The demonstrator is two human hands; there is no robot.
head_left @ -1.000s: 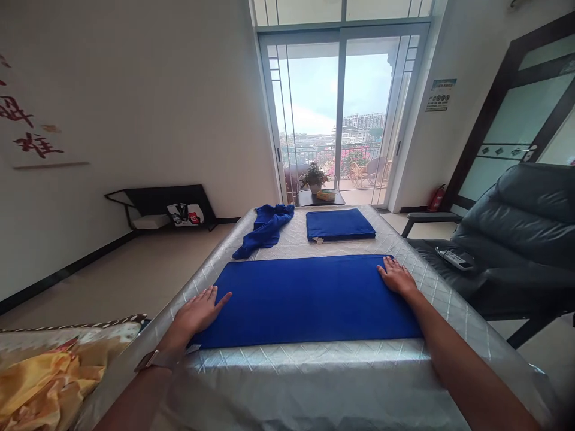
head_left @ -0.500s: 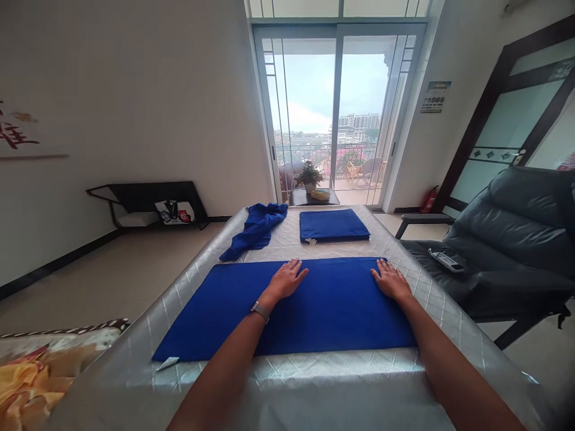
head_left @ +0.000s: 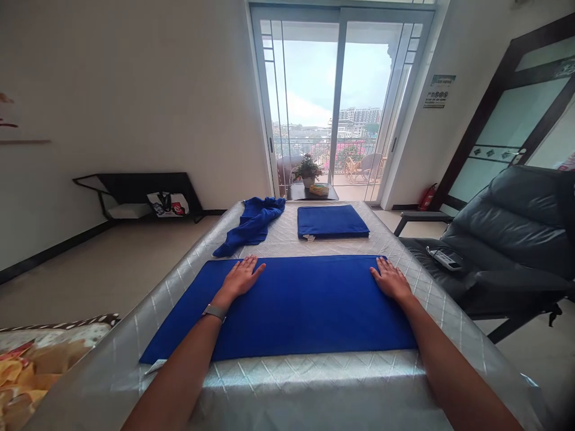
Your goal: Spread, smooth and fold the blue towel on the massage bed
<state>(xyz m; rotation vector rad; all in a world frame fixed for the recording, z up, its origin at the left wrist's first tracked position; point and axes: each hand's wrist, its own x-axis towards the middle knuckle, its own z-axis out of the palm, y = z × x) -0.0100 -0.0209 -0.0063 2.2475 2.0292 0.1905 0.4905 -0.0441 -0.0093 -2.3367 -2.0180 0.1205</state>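
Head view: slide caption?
Left hand and right hand flat on long blue towel on silver table; folded towel, crumpled towel beyond.

Head-worn camera looks forward and down along the table point(head_left: 314, 383).

left edge: wall decoration point(head_left: 5, 123) mostly cut off | bottom-left corner: yellow patterned cloth point(head_left: 27, 383) cropped by two edges, blurred | right edge: black recliner point(head_left: 530, 227) cropped | wall sign point(head_left: 439, 91): text too small to read | white tag point(head_left: 155, 366) at blue towel point(head_left: 296, 305) corner: print illegible | forearms: run off bottom edge
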